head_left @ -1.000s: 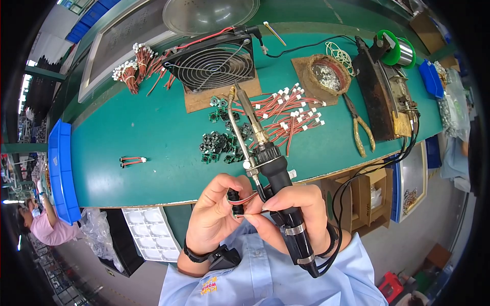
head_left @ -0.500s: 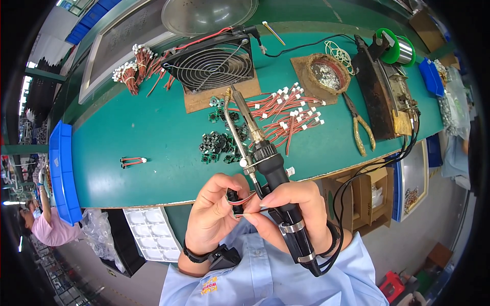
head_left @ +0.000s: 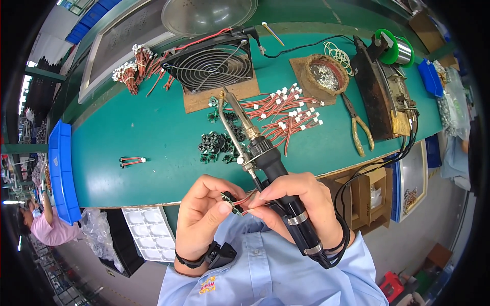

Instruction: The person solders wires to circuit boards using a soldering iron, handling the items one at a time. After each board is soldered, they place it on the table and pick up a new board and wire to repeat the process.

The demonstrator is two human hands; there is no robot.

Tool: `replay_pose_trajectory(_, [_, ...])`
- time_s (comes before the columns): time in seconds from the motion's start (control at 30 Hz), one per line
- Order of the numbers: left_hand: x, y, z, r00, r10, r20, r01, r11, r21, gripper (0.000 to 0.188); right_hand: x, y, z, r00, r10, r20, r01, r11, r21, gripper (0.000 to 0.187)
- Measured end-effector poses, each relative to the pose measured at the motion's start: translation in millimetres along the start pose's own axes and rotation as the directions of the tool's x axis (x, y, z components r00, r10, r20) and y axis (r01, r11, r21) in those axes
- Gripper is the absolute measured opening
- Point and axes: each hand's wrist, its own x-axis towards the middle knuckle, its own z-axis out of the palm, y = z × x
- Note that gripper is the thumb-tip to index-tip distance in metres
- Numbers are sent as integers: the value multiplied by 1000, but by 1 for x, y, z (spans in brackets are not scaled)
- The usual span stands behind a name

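Note:
My left hand pinches a small green circuit board with a black part on it, between thumb and fingers. Red and dark wires run from the board to my right hand, whose thumb and fingertip pinch them. That same hand also grips a black soldering iron with a thin metal feed tube along its side. The iron's tip points away from me over the bench. Beyond it lie a pile of small boards and loose red wires with white connectors.
A fan stands at the back on a wooden board. To its right are a round tin of solder scraps, pliers, a soldering unit and a solder spool. Cables trail rightward. A blue bin sits left.
Both hands have shifted slightly, the left turning the small board so its green face shows more. The soldering iron has moved a little left with my right hand.

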Motion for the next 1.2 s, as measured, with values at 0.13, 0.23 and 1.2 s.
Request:
replay_pose_trajectory(0.13, [2, -1, 6, 1000, 17, 1, -17, 1000, 4, 17, -6, 1, 4, 987, 71, -141, -60, 995, 80, 34])
replay_pose_trajectory(0.23, [2, -2, 8, 998, 44, -43, -43, 999, 10, 15, -8, -3, 6, 960, 217, -177, -207, 975, 77, 36])
replay_pose_trajectory(1.2, [13, -9, -8, 923, 264, -278, -173, 934, 314, 10, -48, 1, -24, 990, -70, 125, 114, 912, -393, 44])
